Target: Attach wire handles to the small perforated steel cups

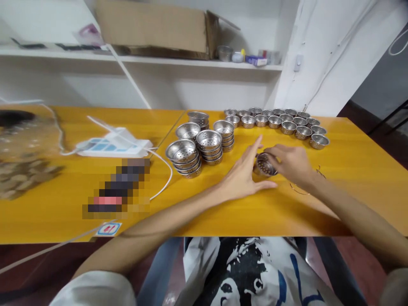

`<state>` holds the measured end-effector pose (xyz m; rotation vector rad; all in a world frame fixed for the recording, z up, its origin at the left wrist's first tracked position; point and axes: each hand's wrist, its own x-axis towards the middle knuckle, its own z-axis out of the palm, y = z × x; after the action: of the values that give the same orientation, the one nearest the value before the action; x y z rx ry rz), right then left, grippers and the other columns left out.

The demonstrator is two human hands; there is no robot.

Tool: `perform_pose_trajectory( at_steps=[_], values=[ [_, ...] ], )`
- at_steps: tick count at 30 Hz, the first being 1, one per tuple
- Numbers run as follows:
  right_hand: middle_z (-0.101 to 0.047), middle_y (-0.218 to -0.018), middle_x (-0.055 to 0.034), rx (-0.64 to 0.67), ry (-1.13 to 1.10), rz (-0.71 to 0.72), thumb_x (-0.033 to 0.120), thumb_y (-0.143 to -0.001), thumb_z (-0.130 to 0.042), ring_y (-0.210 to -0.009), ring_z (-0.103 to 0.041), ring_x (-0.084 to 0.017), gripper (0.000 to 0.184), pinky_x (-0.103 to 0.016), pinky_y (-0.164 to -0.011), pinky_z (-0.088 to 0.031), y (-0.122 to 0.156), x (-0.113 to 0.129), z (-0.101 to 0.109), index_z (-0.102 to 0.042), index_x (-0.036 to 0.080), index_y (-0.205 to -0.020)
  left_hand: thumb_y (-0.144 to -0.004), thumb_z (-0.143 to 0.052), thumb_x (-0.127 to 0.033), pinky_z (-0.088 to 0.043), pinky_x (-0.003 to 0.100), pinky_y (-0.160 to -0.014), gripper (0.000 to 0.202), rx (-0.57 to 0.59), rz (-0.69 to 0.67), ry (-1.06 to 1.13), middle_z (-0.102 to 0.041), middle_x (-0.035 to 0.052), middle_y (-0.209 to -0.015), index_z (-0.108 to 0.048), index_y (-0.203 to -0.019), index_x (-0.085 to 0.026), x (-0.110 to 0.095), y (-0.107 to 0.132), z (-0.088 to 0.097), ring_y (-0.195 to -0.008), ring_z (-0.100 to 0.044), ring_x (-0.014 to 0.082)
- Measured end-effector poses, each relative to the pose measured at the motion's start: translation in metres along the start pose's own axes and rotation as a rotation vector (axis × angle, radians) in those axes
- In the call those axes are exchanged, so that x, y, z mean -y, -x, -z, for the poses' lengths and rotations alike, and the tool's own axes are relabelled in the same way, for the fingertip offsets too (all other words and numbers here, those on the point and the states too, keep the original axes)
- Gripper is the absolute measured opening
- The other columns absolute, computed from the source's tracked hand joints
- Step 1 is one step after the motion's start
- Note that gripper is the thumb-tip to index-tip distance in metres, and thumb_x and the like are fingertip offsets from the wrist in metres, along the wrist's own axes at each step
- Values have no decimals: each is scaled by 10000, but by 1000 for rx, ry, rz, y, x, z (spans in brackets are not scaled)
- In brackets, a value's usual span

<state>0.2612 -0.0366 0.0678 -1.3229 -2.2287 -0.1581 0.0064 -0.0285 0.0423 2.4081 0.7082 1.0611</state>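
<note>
A small perforated steel strainer cup (264, 165) lies tilted on its side between my two hands on the yellow table (204, 208). My right hand (291, 163) curls its fingers over the cup's right side and grips it. My left hand (244, 172) rests at the cup's left side with fingers stretched out and thumb lying on the table, touching the cup. Just left of my hands stand several stacks of larger steel strainer bowls (200, 144). Behind my hands, several single small strainer cups (277, 121) sit in rows.
A white power strip (111, 144) with white cables (162, 178) lies left of the stacks. A thin wire ring (302, 189) lies by my right wrist. At the far left is a blurred pile of small parts (22, 178). A cardboard box (153, 29) sits on the shelf behind.
</note>
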Motion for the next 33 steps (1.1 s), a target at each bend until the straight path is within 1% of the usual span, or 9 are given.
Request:
perform_pose_trajectory(
  at_steps=[5, 10, 13, 17, 22, 24, 27, 29, 33],
  values=[
    [-804, -1159, -135, -176, -21, -8, 379, -1179, -530, -923, -684, -269, 323, -360, -631, -396, -2, 34, -31, -805, 285, -1038, -929, -923, -413, -594, 645, -1161, 769, -13, -106, -123, -706, 165, -1450, -551, -1582, -249, 34, -8, -13, -1348, -669, 389],
    [-648, -732, -34, 24, -603, -235, 799, -1127, -441, -649, -549, -199, 628, -347, -652, -436, -2, 37, -33, -634, 257, -873, -936, -772, -160, -606, 636, -1072, 648, -214, -218, -433, -712, 170, -1285, -582, -1554, -183, 34, -3, -8, -1191, -653, 363],
    [-572, -716, -8, 129, -773, -224, 938, -1041, -427, -676, -502, -188, 734, -338, -678, -428, -4, 39, -35, -537, 252, -806, -933, -705, -91, -622, 607, -996, 649, -252, -269, -544, -708, 179, -1235, -577, -1563, -174, 33, -2, -11, -1153, -646, 362],
    [-427, -727, 12, 135, -863, -179, 949, -1020, -450, -705, -385, -171, 748, -332, -696, -385, -5, 37, -45, -458, 248, -756, -952, -675, -78, -620, 600, -967, 636, -260, -291, -572, -713, 171, -1229, -575, -1569, -195, 39, -1, -15, -1122, -646, 353],
    [-268, -690, 38, 78, -1108, -329, 916, -985, -564, -644, -297, -170, 746, -334, -618, -326, -5, 32, -45, -307, 270, -717, -913, -758, -130, -632, 605, -981, 623, -261, -299, -546, -718, 180, -1218, -611, -1517, -159, 28, 1, -11, -1147, -655, 367],
    [-270, -695, 37, 20, -1183, -336, 871, -1035, -516, -629, -331, -182, 703, -342, -613, -359, -4, 28, -26, -278, 274, -749, -915, -812, -217, -637, 573, -983, 588, -320, -298, -533, -730, 178, -1251, -651, -1479, -171, 14, -6, 9, -1161, -667, 354],
    [-413, -709, 3, -64, -1004, -257, 794, -1121, -379, -649, -449, -210, 622, -361, -635, -403, 3, 9, 11, -363, 277, -777, -882, -880, -385, -616, 540, -1030, 519, -453, -173, -531, -757, 119, -1277, -755, -1355, -213, 7, -34, 70, -1161, -700, 316],
    [-557, -764, -38, -51, -659, -181, 739, -1142, -421, -707, -541, -221, 606, -372, -675, -419, 15, -14, 27, -502, 264, -775, -835, -913, -383, -611, 486, -989, 333, -525, 49, -502, -786, 71, -1114, -826, -1087, -183, 25, -58, 120, -1035, -724, 269],
    [-723, -895, -104, 150, 26, -41, 601, -1177, -462, -766, -639, -232, 579, -364, -656, -358, 50, -66, 21, -721, 221, -825, -770, -991, -362, -586, 400, -968, 265, -363, 369, -422, -717, -19, -690, -811, -807, -171, 93, -90, 187, -844, -681, 197]
  ],
)
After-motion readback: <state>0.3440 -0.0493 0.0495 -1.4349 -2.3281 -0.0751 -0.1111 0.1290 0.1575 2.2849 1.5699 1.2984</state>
